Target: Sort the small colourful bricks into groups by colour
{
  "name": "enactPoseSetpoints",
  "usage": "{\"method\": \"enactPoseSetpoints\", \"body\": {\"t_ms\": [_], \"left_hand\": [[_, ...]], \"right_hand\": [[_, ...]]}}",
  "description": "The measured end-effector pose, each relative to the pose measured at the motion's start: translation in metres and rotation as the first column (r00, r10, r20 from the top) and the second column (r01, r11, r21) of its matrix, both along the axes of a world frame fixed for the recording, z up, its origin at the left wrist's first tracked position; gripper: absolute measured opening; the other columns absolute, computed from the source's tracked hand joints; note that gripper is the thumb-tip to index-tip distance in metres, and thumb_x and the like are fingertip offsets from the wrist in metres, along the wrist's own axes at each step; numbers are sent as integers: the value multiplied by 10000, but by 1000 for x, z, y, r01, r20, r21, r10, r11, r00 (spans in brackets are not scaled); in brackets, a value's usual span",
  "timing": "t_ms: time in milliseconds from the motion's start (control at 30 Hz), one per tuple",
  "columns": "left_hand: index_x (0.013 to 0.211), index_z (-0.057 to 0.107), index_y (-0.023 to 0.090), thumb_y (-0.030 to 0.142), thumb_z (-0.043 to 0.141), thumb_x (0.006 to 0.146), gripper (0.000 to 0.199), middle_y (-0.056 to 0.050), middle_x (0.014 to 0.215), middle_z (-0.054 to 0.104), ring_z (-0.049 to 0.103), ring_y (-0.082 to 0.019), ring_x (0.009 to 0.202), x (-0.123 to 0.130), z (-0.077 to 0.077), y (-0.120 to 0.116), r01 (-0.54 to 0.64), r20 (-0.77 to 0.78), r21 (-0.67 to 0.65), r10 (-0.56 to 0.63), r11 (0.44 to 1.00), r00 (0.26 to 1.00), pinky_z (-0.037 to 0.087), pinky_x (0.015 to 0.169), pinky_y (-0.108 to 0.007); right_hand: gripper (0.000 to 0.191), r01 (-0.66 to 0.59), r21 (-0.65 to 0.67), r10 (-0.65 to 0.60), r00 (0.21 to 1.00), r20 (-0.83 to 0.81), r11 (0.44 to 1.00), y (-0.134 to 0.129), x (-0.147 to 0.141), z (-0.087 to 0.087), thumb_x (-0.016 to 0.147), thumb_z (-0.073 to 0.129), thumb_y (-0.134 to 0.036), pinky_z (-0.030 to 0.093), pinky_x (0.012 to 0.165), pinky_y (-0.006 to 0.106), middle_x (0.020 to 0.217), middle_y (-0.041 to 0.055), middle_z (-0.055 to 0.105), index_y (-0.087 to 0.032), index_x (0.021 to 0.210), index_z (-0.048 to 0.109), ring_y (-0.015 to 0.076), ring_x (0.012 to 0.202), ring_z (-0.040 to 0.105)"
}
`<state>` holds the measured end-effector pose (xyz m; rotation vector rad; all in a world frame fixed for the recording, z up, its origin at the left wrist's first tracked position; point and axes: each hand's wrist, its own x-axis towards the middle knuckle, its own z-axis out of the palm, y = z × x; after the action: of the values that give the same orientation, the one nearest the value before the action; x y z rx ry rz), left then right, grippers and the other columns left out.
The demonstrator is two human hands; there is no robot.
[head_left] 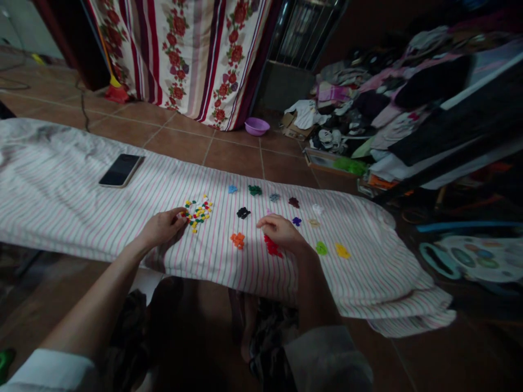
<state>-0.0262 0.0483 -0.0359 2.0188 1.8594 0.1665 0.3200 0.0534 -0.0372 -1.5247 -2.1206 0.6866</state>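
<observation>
My left hand (163, 226) rests at the near-left edge of a loose mixed pile of small pieces (199, 214) in yellow, green, red and white. Its fingers are drawn together, and whatever lies between them is too small to make out. Over the red pieces (271, 247) is my right hand (280, 231), fingers curled into a pinch, its tips close to a few pink pieces (268, 210). What it may hold is hidden. Small single-colour heaps lie around it: orange (237, 240), black (243, 213), dark green (255, 190), purple (296, 221), brown (293, 202), lime (321, 248) and yellow (342, 250).
A striped cloth (163, 190) covers the long surface, with a phone (121, 170) on its left part. Beyond the far edge, a purple basin (257, 127) stands on the tiled floor by a flowered curtain (196, 60). Heaped clothes (368, 103) fill the right side.
</observation>
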Motion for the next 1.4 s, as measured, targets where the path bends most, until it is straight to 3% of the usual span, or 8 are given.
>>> {"method": "enactPoseSetpoints", "body": {"t_ms": [367, 667, 933, 1400], "left_hand": [[1255, 523, 179, 433, 359, 900, 467, -67, 906, 713, 658, -199, 828, -2, -3, -1, -31, 69, 18, 30, 999, 997, 446, 718, -283], [1151, 573, 175, 432, 377, 892, 414, -62, 833, 711, 657, -189, 762, -11, -10, -2, -18, 211, 39, 9, 999, 978, 447, 682, -279], [1135, 602, 183, 403, 392, 892, 390, -67, 881, 716, 657, -192, 810, -16, -8, -4, 27, 269, 39, -37, 999, 962, 454, 733, -285], [1136, 610, 183, 377, 387, 890, 385, -75, 890, 715, 647, -192, 807, -18, -3, -7, 67, 302, 29, -72, 997, 951, 440, 726, -285]], "right_hand": [[214, -246, 170, 250, 968, -3, 954, 15, -106, -12, 864, 500, -173, 420, 858, 310, 925, 40, 682, -200, 926, 704, 166, 895, 586], [221, -190, 230, 173, 981, 92, 954, 25, -165, -25, 910, 509, -236, 406, 895, 355, 995, 59, 586, -278, 999, 707, 206, 993, 484], [221, -114, 203, 89, 988, 127, 972, 34, -180, -30, 878, 537, -193, 410, 872, 367, 941, 70, 569, -282, 946, 727, 218, 973, 467], [134, -117, 185, 90, 985, 148, 976, 33, -183, -28, 834, 553, -183, 399, 855, 354, 904, 58, 574, -240, 848, 674, 218, 949, 486]]}}
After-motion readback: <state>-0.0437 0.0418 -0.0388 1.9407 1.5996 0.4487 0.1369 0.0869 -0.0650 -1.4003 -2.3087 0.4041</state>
